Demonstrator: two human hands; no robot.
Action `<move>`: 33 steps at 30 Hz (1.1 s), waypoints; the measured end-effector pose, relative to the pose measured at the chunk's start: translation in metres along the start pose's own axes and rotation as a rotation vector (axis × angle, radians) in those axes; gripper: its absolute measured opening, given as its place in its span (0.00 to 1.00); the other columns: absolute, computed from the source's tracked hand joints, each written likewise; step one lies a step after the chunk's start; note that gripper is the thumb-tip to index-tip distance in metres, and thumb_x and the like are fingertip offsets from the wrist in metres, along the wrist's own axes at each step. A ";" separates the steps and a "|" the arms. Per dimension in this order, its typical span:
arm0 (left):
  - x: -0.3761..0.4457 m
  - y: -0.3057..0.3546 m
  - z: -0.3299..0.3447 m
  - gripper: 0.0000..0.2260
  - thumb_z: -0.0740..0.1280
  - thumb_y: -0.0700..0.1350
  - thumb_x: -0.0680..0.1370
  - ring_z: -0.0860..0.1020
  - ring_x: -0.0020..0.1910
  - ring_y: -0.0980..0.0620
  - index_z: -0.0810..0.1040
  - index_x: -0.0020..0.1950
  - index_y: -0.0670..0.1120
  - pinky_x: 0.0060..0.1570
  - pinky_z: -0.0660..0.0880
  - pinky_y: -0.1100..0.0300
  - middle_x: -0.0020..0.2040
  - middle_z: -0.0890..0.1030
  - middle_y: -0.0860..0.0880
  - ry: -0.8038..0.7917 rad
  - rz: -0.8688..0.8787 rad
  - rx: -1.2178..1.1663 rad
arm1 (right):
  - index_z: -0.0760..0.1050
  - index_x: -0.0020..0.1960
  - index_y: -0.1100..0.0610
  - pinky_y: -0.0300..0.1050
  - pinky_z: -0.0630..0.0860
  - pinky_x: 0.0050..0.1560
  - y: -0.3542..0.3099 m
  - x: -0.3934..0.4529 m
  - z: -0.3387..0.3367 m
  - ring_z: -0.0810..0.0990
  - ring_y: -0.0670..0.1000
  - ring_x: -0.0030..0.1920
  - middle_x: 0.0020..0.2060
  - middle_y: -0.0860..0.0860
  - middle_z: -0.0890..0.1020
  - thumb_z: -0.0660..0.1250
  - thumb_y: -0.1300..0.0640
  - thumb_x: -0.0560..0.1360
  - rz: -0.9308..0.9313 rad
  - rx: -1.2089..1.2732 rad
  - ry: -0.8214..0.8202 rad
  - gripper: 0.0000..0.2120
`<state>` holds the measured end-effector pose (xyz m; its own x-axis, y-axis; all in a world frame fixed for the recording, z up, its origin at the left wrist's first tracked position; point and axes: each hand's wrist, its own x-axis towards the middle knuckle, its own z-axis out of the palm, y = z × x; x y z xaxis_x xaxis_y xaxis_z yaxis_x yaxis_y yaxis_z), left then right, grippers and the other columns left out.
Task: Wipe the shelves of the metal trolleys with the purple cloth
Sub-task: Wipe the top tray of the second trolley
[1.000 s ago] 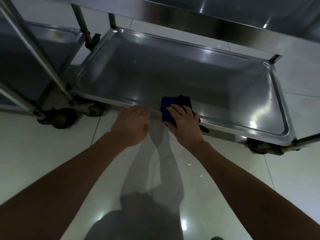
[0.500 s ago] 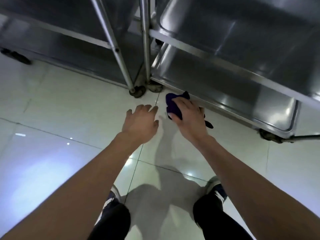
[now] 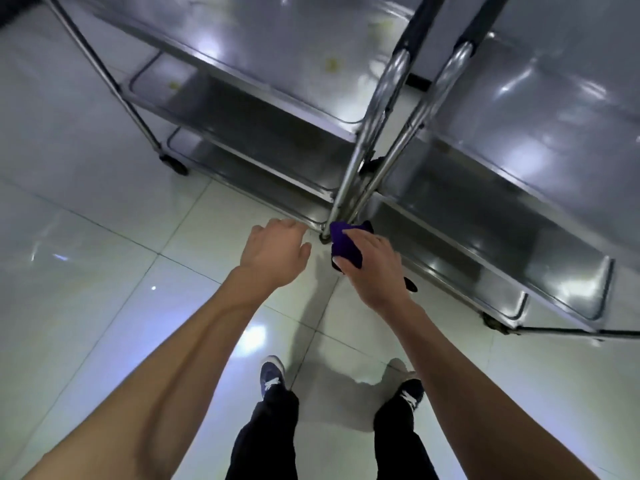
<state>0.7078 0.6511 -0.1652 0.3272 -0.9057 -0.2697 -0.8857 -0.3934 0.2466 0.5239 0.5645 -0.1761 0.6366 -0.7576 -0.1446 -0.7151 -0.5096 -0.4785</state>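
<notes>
Purple cloth (image 3: pixel 344 247), bunched in our right hand (image 3: pixel 375 268), has lifted off the right trolley's bottom shelf (image 3: pixel 450 244) as we stand, left hand (image 3: pixel 273 252) loosely open, likely heading for another shelf.

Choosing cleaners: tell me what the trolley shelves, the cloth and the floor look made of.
Trolley shelves: likely stainless steel, bright mirror-like glare.
Purple cloth: soft fabric, matte, bunched in the right hand.
Floor: glossy pale tiles, probably ceramic, with grout lines and light reflections.
</notes>
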 end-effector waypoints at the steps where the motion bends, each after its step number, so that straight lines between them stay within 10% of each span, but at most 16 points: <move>1: -0.008 -0.009 -0.020 0.20 0.58 0.54 0.83 0.73 0.67 0.44 0.70 0.74 0.50 0.62 0.70 0.45 0.70 0.75 0.47 0.022 -0.010 -0.005 | 0.69 0.72 0.47 0.57 0.67 0.67 -0.022 -0.001 -0.008 0.69 0.52 0.68 0.69 0.45 0.75 0.66 0.44 0.78 -0.006 0.007 0.004 0.24; 13: -0.051 -0.090 -0.132 0.19 0.58 0.54 0.82 0.75 0.64 0.44 0.72 0.72 0.51 0.60 0.72 0.48 0.66 0.77 0.48 0.083 -0.132 -0.089 | 0.74 0.70 0.54 0.57 0.73 0.65 -0.159 0.047 -0.068 0.75 0.55 0.64 0.64 0.49 0.80 0.72 0.49 0.76 -0.120 0.101 0.073 0.25; 33: 0.190 -0.124 -0.186 0.19 0.62 0.54 0.81 0.76 0.64 0.47 0.74 0.71 0.53 0.61 0.75 0.50 0.67 0.78 0.50 -0.070 -0.070 -0.040 | 0.70 0.73 0.48 0.59 0.68 0.68 -0.133 0.286 -0.078 0.67 0.53 0.70 0.70 0.46 0.75 0.68 0.45 0.78 0.012 0.256 0.052 0.25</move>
<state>0.9412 0.4980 -0.0740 0.3628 -0.8631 -0.3512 -0.8470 -0.4626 0.2619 0.7781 0.3838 -0.0860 0.6083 -0.7860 -0.1101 -0.6218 -0.3858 -0.6816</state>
